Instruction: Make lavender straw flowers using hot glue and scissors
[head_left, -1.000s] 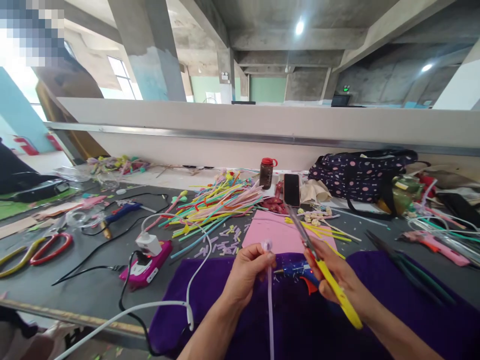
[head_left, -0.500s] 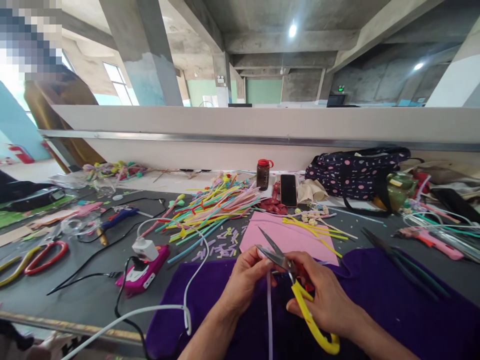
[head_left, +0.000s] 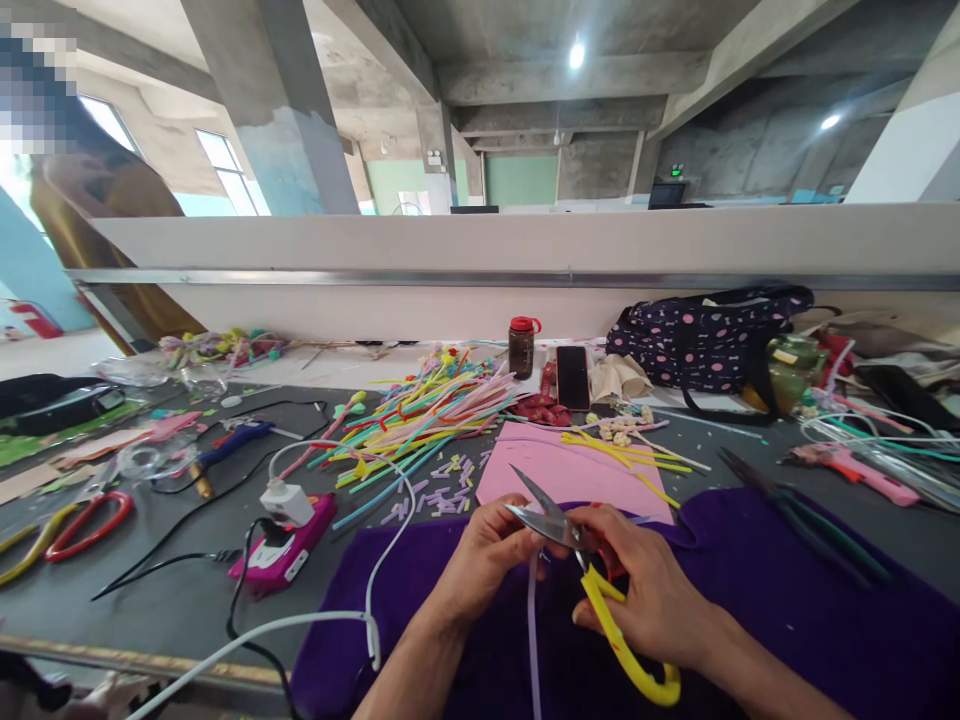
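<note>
My left hand (head_left: pixel 480 565) is closed, thumb and fingers pinching the top of a thin lilac strip (head_left: pixel 533 640) that hangs down in front of the purple cloth (head_left: pixel 375 570). My right hand (head_left: pixel 645 580) grips scissors (head_left: pixel 619 645) with a yellow handle loop; something red shows under its fingers. The scissor blades stand apart and point up and left. Their lower blade passes across my left fingertips, hiding the end of the strip. Short lilac pieces (head_left: pixel 439 490) lie scattered on the dark table just beyond my left hand.
A pink sheet (head_left: pixel 517 465) and a bundle of long coloured strips (head_left: pixel 420 420) lie ahead. A magenta power block (head_left: pixel 289 550) with a white cable is at left. Green-handled pliers (head_left: pixel 802 515) lie at right. Behind are a bottle (head_left: pixel 522 350), phone (head_left: pixel 573 378) and patterned bag (head_left: pixel 690 340).
The view has shifted slightly. The scissors sit a little lower against my left fingertips, and the pale bit between those fingers is less visible. Both grips are the same.
</note>
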